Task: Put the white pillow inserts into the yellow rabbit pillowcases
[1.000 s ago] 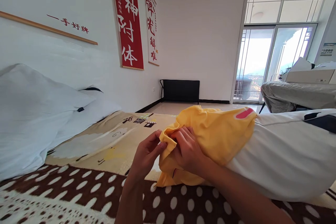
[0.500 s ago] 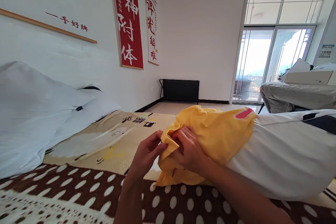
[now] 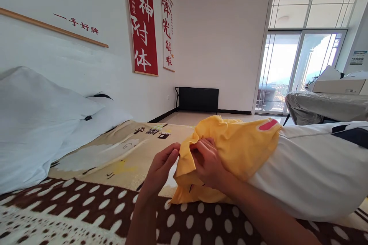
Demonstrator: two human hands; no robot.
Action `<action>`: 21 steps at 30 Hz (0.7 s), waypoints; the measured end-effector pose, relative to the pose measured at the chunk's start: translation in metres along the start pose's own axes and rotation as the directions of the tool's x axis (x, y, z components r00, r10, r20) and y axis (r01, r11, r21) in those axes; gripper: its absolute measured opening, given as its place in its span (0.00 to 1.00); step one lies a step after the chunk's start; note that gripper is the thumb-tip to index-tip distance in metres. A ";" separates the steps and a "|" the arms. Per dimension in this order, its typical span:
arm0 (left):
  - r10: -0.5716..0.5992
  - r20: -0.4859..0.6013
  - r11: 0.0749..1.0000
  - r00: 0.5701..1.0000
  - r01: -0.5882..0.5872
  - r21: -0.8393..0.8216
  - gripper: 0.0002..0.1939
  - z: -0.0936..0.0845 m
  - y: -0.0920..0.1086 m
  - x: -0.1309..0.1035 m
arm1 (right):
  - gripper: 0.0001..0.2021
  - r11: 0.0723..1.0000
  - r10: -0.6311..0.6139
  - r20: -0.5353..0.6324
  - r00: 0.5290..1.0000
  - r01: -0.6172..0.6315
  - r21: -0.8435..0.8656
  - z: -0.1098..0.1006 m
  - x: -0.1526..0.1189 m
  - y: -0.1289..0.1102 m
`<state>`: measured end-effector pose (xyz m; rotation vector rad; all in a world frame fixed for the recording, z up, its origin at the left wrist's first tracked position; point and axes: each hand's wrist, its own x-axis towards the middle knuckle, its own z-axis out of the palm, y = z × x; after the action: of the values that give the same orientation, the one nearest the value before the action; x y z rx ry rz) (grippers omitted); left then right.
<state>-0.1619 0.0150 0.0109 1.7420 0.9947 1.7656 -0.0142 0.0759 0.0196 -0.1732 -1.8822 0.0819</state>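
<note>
A yellow pillowcase (image 3: 241, 145) with a pink patch lies bunched up at the end of a white pillow (image 3: 304, 172), covering that end. My right hand (image 3: 208, 160) is closed on the rim of the pillowcase's mouth, its fingertips tucked in the folds. At the near left edge of the same cloth is my left hand (image 3: 162, 164). Its thumb and index finger are close together against the rim, and the other fingers are partly hidden. The pillow stretches to the right and shows black patches.
Beneath lies a beige and brown dotted blanket (image 3: 115, 199). White pillows (image 3: 37, 122) are piled at left against the wall. A black folded panel (image 3: 198, 99) stands by the far wall. At right are a plastic-wrapped piece of furniture (image 3: 324, 105) and a cardboard box (image 3: 339, 86).
My left thumb has slid off the cloth's face toward the rim. The rim flap now hangs flatter and wider. My right hand has barely shifted.
</note>
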 end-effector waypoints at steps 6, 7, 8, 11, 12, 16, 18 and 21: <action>-0.104 -0.113 0.972 0.988 0.125 0.199 0.16 0.014 0.025 -0.003 | 0.06 0.998 -0.060 0.002 0.998 0.060 -0.012 0.003 -0.002 0.004; -0.113 -0.121 0.967 0.986 0.137 0.215 0.16 0.015 0.027 -0.003 | 0.06 0.998 -0.063 -0.005 0.998 0.063 -0.008 0.004 -0.003 0.005; -0.124 -0.120 0.963 0.985 0.149 0.225 0.16 0.014 0.028 -0.003 | 0.06 0.998 -0.065 -0.007 0.998 0.065 -0.001 0.004 -0.003 0.005; -0.163 -0.113 0.966 0.980 0.182 0.184 0.17 0.011 0.026 -0.003 | 0.06 0.997 -0.075 0.010 0.997 0.075 0.010 0.005 -0.003 0.006; -0.171 -0.117 0.972 0.978 0.187 0.144 0.17 0.009 0.024 -0.003 | 0.06 0.997 -0.082 0.017 0.996 0.082 0.007 0.004 -0.002 0.005; -0.211 -0.139 0.977 0.968 0.206 -0.053 0.16 0.007 0.018 -0.002 | 0.08 0.994 -0.104 0.051 0.993 0.106 -0.023 0.003 0.000 0.004; -0.265 -0.119 0.960 0.957 0.252 -0.119 0.16 0.008 0.018 -0.002 | 0.08 0.993 -0.109 0.064 0.992 0.111 -0.035 0.002 0.001 0.003; -0.339 -0.083 0.929 0.937 0.320 -0.185 0.15 0.010 0.022 -0.002 | 0.07 0.992 -0.115 0.072 0.991 0.118 -0.042 -0.002 0.002 0.003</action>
<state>-0.1480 0.0014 0.0251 1.2950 1.0789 1.6882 -0.0130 0.0788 0.0219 -0.0925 -1.9607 -0.0365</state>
